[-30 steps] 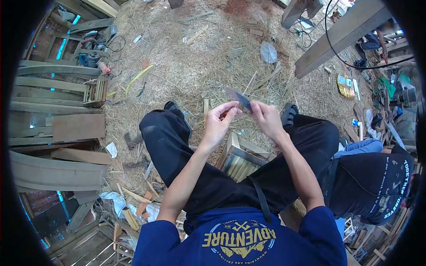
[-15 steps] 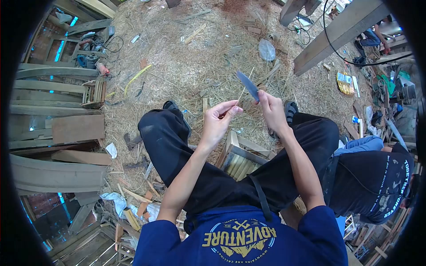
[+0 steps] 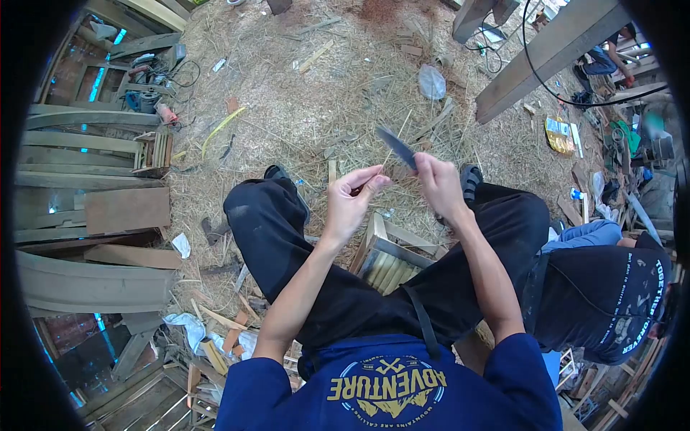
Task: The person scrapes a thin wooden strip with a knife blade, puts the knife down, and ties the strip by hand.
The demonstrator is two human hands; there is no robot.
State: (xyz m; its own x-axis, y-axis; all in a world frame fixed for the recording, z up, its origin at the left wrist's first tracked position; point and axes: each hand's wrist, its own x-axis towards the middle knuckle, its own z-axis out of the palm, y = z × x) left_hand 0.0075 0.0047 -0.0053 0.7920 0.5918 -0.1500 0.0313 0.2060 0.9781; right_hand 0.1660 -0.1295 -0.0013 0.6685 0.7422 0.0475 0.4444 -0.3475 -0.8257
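Observation:
Between the thumb and fingers of my left hand (image 3: 352,201) is a thin, pale stick (image 3: 404,128), which points up and to the right. My right hand (image 3: 438,185) is closed around the handle of a knife (image 3: 395,146). The handle is hidden in my fist, and the grey blade points up and left, crossing or touching the stick; which of these I cannot tell. Both hands are above the straw-strewn ground, in front of my knees. Below them, between my legs, stands a wooden frame (image 3: 374,244) with several rounded slats (image 3: 392,271).
A person in a black shirt (image 3: 600,294) sits close on my right. A thick wooden post (image 3: 546,61) and a black cable stand ahead to the right. Stacked boards (image 3: 126,210) line the left side. Shavings and scraps litter the ground; another person (image 3: 611,61) is farther off.
The knife has shifted slightly down and left, its blade turned a little flatter along the stick. My right hand has dipped slightly; my left hand has barely moved.

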